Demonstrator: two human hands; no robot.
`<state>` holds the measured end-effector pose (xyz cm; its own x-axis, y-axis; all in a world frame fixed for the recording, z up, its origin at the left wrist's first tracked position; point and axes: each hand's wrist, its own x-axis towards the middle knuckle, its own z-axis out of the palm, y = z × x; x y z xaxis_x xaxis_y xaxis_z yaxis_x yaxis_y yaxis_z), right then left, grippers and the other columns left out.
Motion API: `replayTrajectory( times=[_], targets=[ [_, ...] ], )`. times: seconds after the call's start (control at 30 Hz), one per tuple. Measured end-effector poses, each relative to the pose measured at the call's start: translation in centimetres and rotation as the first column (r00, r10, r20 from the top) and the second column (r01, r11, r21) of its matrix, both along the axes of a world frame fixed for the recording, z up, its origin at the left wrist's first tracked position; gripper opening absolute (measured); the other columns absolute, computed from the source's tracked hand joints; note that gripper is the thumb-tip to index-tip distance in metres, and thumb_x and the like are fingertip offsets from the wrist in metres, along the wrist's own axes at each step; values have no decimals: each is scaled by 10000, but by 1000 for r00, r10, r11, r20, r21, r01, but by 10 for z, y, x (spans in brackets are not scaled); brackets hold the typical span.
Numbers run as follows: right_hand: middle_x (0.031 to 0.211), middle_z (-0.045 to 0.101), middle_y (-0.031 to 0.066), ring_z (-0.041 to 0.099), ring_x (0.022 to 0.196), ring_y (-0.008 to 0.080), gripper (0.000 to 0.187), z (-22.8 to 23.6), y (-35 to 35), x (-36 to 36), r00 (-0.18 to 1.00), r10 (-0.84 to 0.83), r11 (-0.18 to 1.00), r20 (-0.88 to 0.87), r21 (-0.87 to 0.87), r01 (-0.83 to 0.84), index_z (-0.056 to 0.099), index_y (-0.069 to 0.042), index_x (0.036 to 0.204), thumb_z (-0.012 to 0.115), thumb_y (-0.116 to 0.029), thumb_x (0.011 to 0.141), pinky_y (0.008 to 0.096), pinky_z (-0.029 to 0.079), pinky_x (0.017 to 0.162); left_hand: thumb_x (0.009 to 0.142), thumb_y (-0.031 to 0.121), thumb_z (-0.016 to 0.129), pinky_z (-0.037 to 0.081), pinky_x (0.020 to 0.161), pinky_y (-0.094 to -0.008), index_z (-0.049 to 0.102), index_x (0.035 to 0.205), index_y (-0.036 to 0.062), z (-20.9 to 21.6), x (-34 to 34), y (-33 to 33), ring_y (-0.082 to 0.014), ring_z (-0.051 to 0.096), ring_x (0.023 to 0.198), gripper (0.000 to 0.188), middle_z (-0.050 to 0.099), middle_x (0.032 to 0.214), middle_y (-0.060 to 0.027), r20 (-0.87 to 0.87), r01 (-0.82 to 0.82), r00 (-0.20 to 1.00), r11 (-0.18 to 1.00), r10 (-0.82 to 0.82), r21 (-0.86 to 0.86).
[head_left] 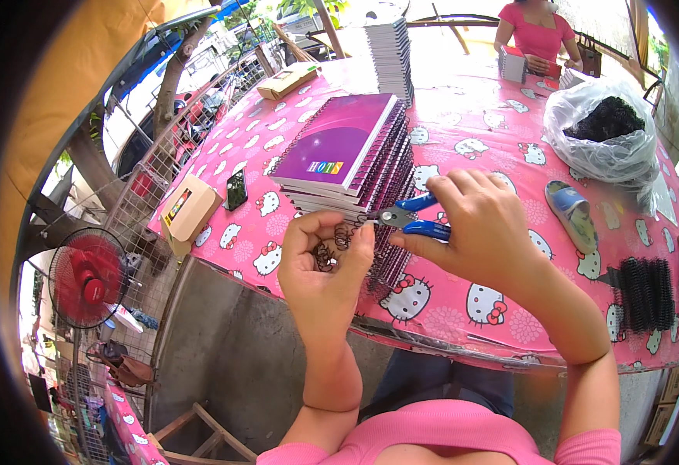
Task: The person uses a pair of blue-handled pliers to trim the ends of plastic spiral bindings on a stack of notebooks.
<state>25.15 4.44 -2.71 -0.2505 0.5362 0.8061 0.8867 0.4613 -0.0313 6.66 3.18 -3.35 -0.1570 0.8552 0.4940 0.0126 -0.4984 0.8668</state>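
My left hand [320,283] is closed around a dark spiral binding coil [325,256], with loops of it showing between thumb and fingers. In my right hand [485,221] is a pair of wire cutters [431,228] with blue handles. The cutters' jaws point left and meet the coil's end by my left fingertips; whether they are fully closed is too small to tell. Just behind both hands rises a stack of purple-covered spiral notebooks [328,143], their coils along the right side. My left hand partly hides the stack's lower front.
A pink patterned cloth [471,143] covers the table. On it are a tall book stack [390,58], a phone [236,191], cardboard boxes [190,211], a plastic bag of black coils [603,128], a slipper [572,213] and black coils [646,294]. Another person [537,35] works across the table.
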Motion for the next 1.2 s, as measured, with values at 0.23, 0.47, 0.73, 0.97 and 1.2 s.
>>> replayTrajectory(
  times=[0.23,0.47,0.73,0.97,1.2],
  targets=[
    [678,613,132,633,624,294,590,0,-25,-1,996,-80,925,-38,-375,61,608,-11,712,707,-593,724,398,505,593,801,35,743,419,640,-184,584,971,12,-7,-14,3,-35,521,720,234,606,824,-11,45,11,999,995,-7,-96],
    [693,623,129,643,647,292,585,0,-17,-8,997,-72,925,-27,-377,57,607,-16,721,710,-593,720,403,510,600,811,34,730,436,665,-195,571,1008,13,-7,-11,1,-46,537,739,255,616,859,-22,-25,75,997,993,-77,-88],
    [648,613,118,637,590,276,535,-15,-17,-1,1000,-29,991,7,-131,29,601,-31,689,722,-552,727,384,510,560,820,20,711,426,659,-191,560,1016,11,-5,-16,-3,-41,523,737,247,615,856,-19,110,93,992,956,-64,-277],
    [632,604,112,633,579,274,529,-11,-17,-13,998,-58,873,-25,-486,39,607,-35,696,731,-549,720,383,502,546,822,28,721,423,610,-185,541,1060,20,-20,-19,5,-47,528,697,299,616,859,-32,-15,111,993,988,-113,-106],
    [613,605,111,637,555,279,533,-24,-11,1,1000,6,1000,26,16,-6,595,-35,672,737,-546,724,395,501,526,818,21,716,428,542,-188,543,1043,26,-19,-18,2,-74,563,656,284,615,878,-49,49,116,993,972,-108,-205]
  ],
)
